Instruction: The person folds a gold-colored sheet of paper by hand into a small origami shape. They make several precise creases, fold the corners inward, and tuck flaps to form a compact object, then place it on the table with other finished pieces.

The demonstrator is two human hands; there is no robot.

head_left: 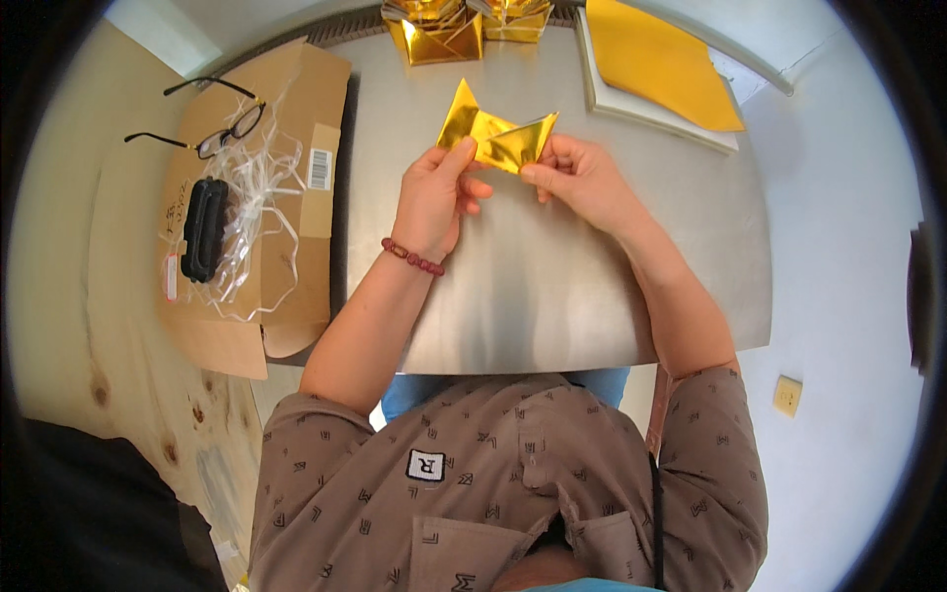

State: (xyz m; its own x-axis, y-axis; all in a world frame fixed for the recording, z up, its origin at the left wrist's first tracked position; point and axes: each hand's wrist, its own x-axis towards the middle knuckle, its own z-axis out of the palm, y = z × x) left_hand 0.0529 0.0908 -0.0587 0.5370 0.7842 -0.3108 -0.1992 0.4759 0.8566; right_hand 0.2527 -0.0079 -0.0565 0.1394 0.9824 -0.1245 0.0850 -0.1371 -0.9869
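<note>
A shiny gold foil paper (pixel 501 138), folded into a shape with pointed corners standing up at both ends, is held above the metal table. My left hand (pixel 441 189), with a dark red bead bracelet (pixel 412 257) at the wrist, pinches its left part between thumb and fingers. At the paper's right end, my right hand (pixel 577 178) grips the lower corner with thumb and forefinger. Some of the fingers behind the paper are hidden. Beyond it, at the table's far edge, stand folded gold paper pieces (pixel 437 37), stacked together.
On the left a cardboard box (pixel 296 252) carries eyeglasses (pixel 232 130), a black case (pixel 205 230) and a tangle of clear plastic strips (pixel 258 187). A stack of yellow-orange sheets (pixel 661 59) lies at the far right of the steel table (pixel 691 247).
</note>
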